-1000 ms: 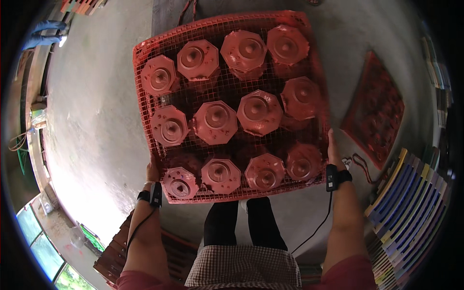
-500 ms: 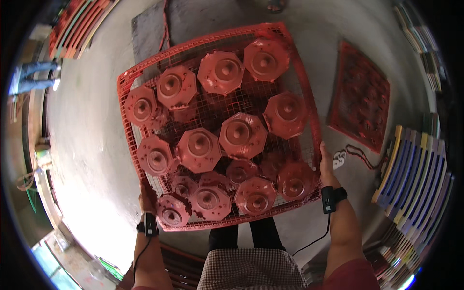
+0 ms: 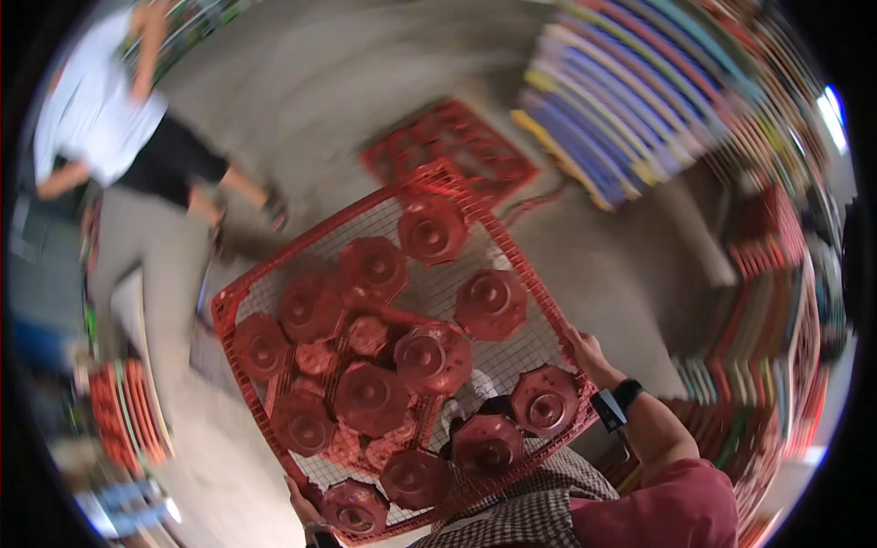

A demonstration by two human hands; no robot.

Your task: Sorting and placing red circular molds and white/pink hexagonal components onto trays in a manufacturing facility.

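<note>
Both my hands hold a wide red-rimmed wire mesh tray (image 3: 521, 262) by its edges, in front of my body. My right hand (image 3: 591, 359) grips the rim at the near right. At the near left corner, my left hand (image 3: 301, 504) is closed on the rim, partly hidden by the tray. Several dark red octagonal pieces (image 3: 433, 359) with round raised centres lie spread over the mesh. Lighter red shapes (image 3: 369, 335) show among and under them; I cannot tell whether they lie on this mesh or below it. A wrist device sits on my right wrist.
Beyond the tray's far corner, another red tray (image 3: 501, 163) lies on the floor. A tall stack of blue and yellow slatted trays (image 3: 585, 119) stands at the far right, more stacks (image 3: 763, 320) to the right. A person in a white shirt (image 3: 110, 128) stands far left. Red trays (image 3: 128, 420) stand at left.
My view has swung to the right, and the tray has turned with me. The floor tray and blue stack now appear further left and ahead. The person has come into view. Both hands keep their hold.
</note>
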